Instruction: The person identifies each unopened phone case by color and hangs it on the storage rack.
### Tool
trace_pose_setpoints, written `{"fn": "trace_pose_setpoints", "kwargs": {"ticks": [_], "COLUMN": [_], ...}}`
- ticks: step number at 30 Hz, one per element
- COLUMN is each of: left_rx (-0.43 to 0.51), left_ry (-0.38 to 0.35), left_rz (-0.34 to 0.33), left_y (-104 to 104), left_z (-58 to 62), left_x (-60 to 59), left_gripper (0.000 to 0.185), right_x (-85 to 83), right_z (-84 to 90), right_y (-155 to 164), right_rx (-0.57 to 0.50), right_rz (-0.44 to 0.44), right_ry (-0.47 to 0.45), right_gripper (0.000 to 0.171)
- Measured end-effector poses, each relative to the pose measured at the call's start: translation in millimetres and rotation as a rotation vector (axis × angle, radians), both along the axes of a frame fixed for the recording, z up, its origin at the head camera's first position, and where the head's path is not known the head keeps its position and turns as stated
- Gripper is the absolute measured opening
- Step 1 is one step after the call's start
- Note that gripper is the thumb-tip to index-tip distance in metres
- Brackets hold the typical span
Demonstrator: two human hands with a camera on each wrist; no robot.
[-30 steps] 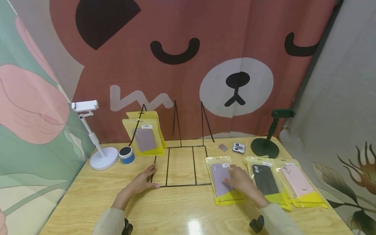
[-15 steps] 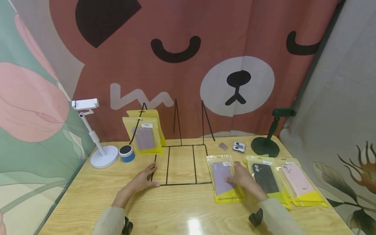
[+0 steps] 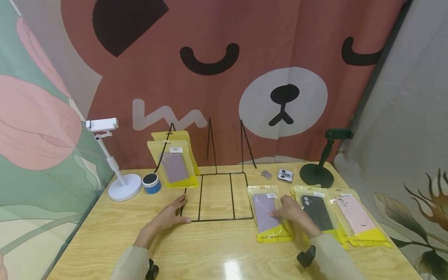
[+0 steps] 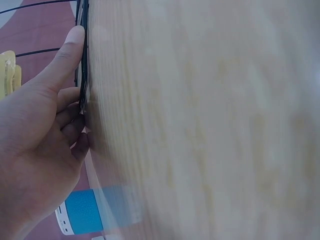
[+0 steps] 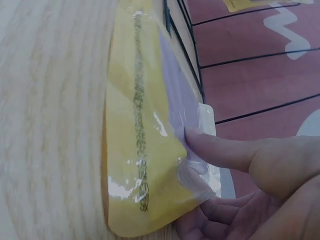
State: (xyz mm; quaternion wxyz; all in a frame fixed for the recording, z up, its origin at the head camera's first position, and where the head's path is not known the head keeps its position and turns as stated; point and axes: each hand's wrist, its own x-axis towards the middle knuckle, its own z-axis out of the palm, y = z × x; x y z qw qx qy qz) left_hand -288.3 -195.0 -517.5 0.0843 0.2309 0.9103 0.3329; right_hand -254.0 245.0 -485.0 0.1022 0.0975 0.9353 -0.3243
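Two hands at work, fingers first. Right hand with thumb pressed on the clear front of the lilac pouch and fingers curled under its right edge, pinching it; edge lifted slightly off the table in the right wrist view. Left hand flat, fingers straight and touching the front-left corner of the wire rack, gripping nothing. Key relation: pouch directly under and just left of the right fingers, long axis running away from the person, hang-tab end far, yellow bottom strip near; rack just beside its left edge; right hand on it, left hand well apart beyond the rack base. Pouch appearance: yellow backing, clear glossy front, lilac phone case inside, white label at the far end, seal line across the yellow strip. Further out: black pouch and pink pouch lying to the right in the same orientation; two more pouches propped in the rack's left slot; blue speaker, white stand, dark stand along the back.
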Motion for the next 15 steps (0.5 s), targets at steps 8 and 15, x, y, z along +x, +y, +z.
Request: {"fn": "trace_pose_setpoints", "kwargs": {"ticks": [8,15], "left_rx": [-0.005,-0.004], "left_ry": [0.001,-0.007], "left_rz": [0.0,0.003], "left_y": [1,1], "left_z": [0.9,-0.3], "left_x": [0.2,0.0], "left_gripper": [0.086,0.086], "right_x": [-1.6,2.1], "right_z": [2.2,8.2], "right_y": [13,22], "right_rx": [-0.066,-0.034], "right_rz": [-0.003,0.001], "right_ry": [-0.028,-0.089], "right_gripper": [0.026,0.046]}}
